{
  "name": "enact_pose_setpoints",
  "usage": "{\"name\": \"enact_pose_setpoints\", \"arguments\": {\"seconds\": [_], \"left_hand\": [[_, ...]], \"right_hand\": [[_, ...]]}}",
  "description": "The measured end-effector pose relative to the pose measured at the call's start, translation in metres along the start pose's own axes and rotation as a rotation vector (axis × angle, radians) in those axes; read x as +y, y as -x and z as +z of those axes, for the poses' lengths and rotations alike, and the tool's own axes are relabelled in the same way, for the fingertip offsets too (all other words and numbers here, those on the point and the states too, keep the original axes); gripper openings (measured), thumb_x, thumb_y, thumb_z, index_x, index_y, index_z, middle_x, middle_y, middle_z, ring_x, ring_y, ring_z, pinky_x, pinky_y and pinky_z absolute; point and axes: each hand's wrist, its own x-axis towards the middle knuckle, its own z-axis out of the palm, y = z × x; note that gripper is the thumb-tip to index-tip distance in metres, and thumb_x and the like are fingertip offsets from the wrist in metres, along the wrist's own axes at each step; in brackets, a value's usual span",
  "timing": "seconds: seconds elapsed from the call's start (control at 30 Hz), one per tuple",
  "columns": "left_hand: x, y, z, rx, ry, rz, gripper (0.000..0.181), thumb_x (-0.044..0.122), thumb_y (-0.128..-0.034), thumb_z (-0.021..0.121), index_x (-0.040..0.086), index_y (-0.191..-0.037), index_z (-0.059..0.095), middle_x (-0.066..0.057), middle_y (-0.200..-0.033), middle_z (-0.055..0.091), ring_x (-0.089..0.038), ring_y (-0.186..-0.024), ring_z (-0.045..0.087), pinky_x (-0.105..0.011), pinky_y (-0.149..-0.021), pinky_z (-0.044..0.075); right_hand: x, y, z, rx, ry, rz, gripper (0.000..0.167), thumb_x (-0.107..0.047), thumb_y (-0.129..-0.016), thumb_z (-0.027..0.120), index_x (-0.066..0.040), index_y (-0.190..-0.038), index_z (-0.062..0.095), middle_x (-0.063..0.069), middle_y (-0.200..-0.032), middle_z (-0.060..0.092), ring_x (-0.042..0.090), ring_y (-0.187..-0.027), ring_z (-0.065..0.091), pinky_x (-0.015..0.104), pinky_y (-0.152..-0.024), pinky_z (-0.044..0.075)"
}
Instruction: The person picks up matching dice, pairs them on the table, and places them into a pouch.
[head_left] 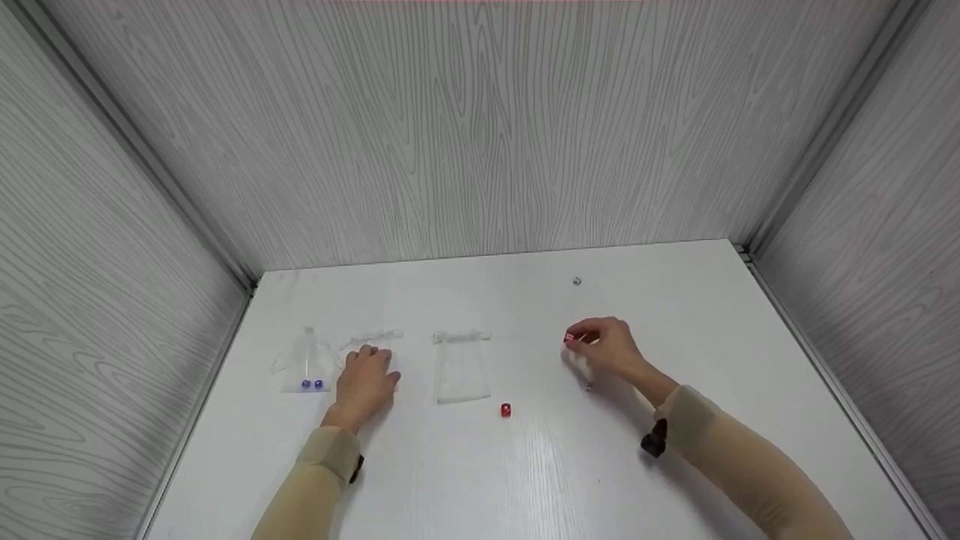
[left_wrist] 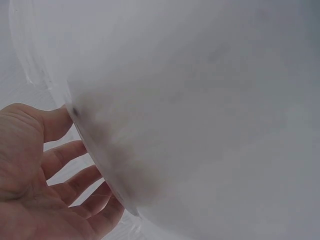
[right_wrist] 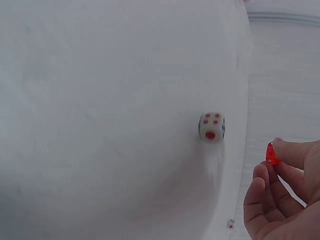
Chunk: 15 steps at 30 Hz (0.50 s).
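Note:
A red translucent die (head_left: 569, 337) is pinched between the thumb and fingertips of my right hand (head_left: 609, 348), above the right part of the white table; the same red die (right_wrist: 272, 154) shows in the right wrist view. A white die (head_left: 589, 387) lies under that hand, beside its wrist. My left hand (head_left: 365, 384) rests palm down over a clear bag (head_left: 373, 336), covering most of it. In the left wrist view its fingers (left_wrist: 75, 182) are spread and loosely bent, with nothing visibly gripped. A second red die (head_left: 505, 410) lies near the table's middle.
A clear bag (head_left: 306, 352) with two blue dice (head_left: 312, 384) at its bottom stands left of my left hand. Another flat clear bag (head_left: 463, 369) lies between the hands. Farther back is a white die (head_left: 577, 281). Grey wood-grain panels (head_left: 465, 135) border the table.

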Motion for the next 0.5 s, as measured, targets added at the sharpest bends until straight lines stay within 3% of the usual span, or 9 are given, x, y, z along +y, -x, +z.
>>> {"name": "enact_pose_setpoints", "arguments": {"seconds": [0.27,0.5], "left_hand": [[0.000,0.000,0.002,-0.008,0.017,-0.013,0.053,0.025,-0.1092,0.070,-0.002,-0.155,0.062,-0.030,-0.160,0.057,-0.053,-0.148,0.051,-0.067,-0.123,0.050],[0.003,-0.001,0.001,-0.002,0.009,-0.010,0.052,0.025,-0.1104,0.069,-0.001,-0.155,0.063,-0.030,-0.160,0.057,-0.052,-0.149,0.052,-0.067,-0.124,0.049]], "right_hand": [[-0.023,0.027,0.036,-0.201,0.053,-0.220,0.020,-0.012,-0.099,0.085,-0.004,-0.117,0.087,0.008,-0.106,0.086,0.012,-0.092,0.074,0.022,-0.081,0.059],[-0.033,0.039,0.060,-0.317,0.076,-0.294,0.014,-0.010,-0.095,0.087,-0.008,-0.109,0.089,0.005,-0.099,0.086,0.004,-0.086,0.072,0.019,-0.077,0.059]]}}
